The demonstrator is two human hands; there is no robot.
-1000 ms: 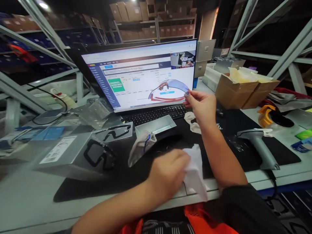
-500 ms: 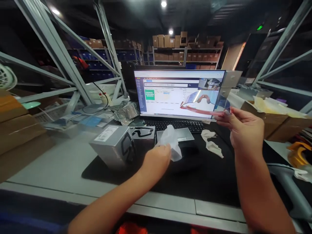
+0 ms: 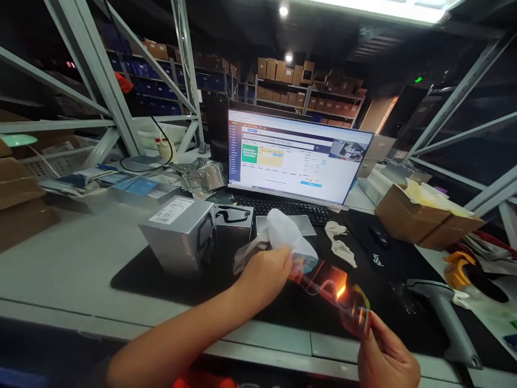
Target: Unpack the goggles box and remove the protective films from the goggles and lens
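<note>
A reddish-orange, see-through sunglasses lens (image 3: 333,281) with a nose notch stretches between my hands, tilted and catching light. My right hand (image 3: 385,350) pinches its right end low on the right, near the desk's front edge. Closed at the lens's left end is my left hand (image 3: 269,275), which also grips a thin white wrapping sheet (image 3: 285,229) that stands up over its fingers. Exactly how the fingers divide wrapping and lens is hidden. Left of that hand a silver box (image 3: 180,231) with a label and a glasses picture stands on the black mat (image 3: 137,277).
Behind my hands lie another glasses box (image 3: 234,218), a keyboard (image 3: 283,207) and a lit monitor (image 3: 291,156). Crumpled white scraps (image 3: 341,242) lie on the mat. To the right are a mouse (image 3: 378,234), a handheld scanner (image 3: 440,310), a cardboard carton (image 3: 424,215) and yellow-framed goggles (image 3: 464,269).
My right hand has come down from before the monitor with the lens, whose other end now meets my left hand. The wrapping spreads wider. The view has tilted and shifted.
</note>
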